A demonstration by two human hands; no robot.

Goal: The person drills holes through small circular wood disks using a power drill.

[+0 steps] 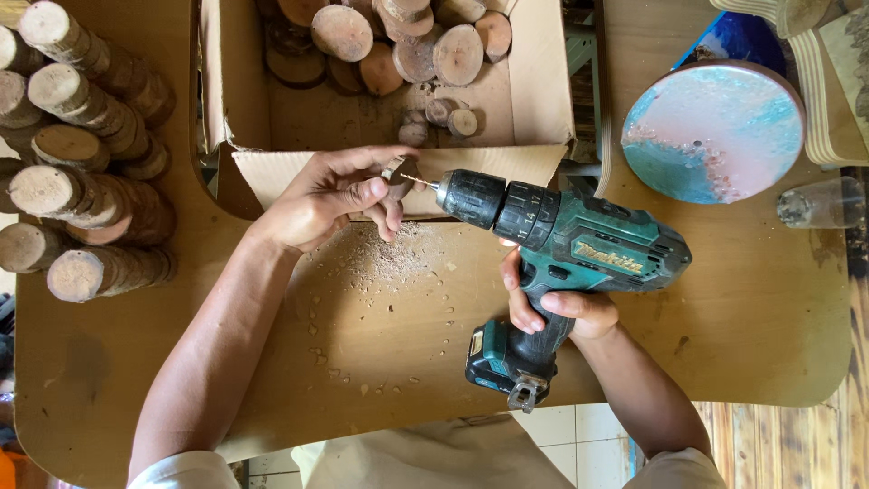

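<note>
Head view: small wood slice pinched edge-on in the left hand, thumb and fingers closed tight around it, just in front of the cardboard box flap. Drill bit tip touches the slice face, bit roughly horizontal.

Right hand wrapped fully around the grip of the teal-and-black cordless drill, fingers closed, index finger at the trigger area. Drill lies sideways, chuck pointing left at the slice, battery pack toward the person.

Sawdust and chips scattered on the brown tabletop directly under the hands, thinning out toward the near edge.

Cardboard box open right behind the slice, holding more round wood slices, large ones at the back, a few small ones near the front wall.

Left side of table: stacked rows of cut wood discs lying on their sides, bark on.

Right of the box: round disc with pink and teal resin surface, well apart from the drill. Clear glass on its side just beside it, near the table edge. Plywood pieces at the top right corner.
</note>
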